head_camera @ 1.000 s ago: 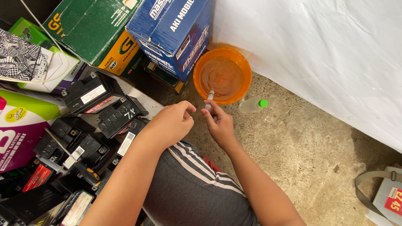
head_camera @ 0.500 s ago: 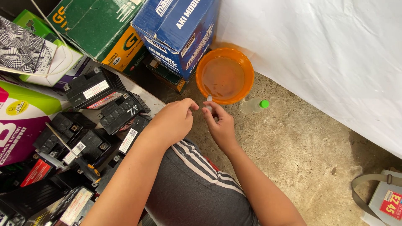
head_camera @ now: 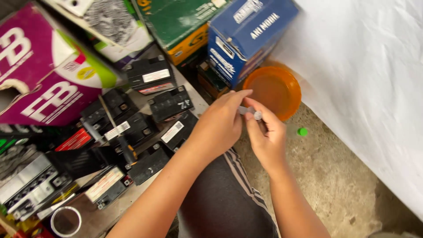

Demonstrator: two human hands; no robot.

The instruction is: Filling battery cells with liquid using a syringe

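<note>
A white sheet fills the right side of the view, hanging down to a rough concrete floor; its upper and right parts are cut off by the frame. At the upper left a large magenta and green carton with big white lettering is seen, its left part cropped and one corner torn open. Beside it a white carton with a black and white pattern is only partly in view. A dark green box with a yellow edge and a blue box with white print are stacked behind, tilted, their tops cut off. Below them a crowd of small black batteries is laid out on the floor, several carrying white rectangular labels and one a red label; those at the lower left are blurred and hard to tell apart. An orange plastic basin holding brownish liquid stands against the sheet, partly hidden by the blue box and the hands. Grey trousers with white stripes cover a knee at the bottom centre. The left hand is curled, its fingertips pinching one end of a small clear syringe. The right hand is closed on the other end, thumb on top. The syringe is held level between both hands, just in front of the basin. A small green cap is seen just right of the right hand; what it closes is blurred.
</note>
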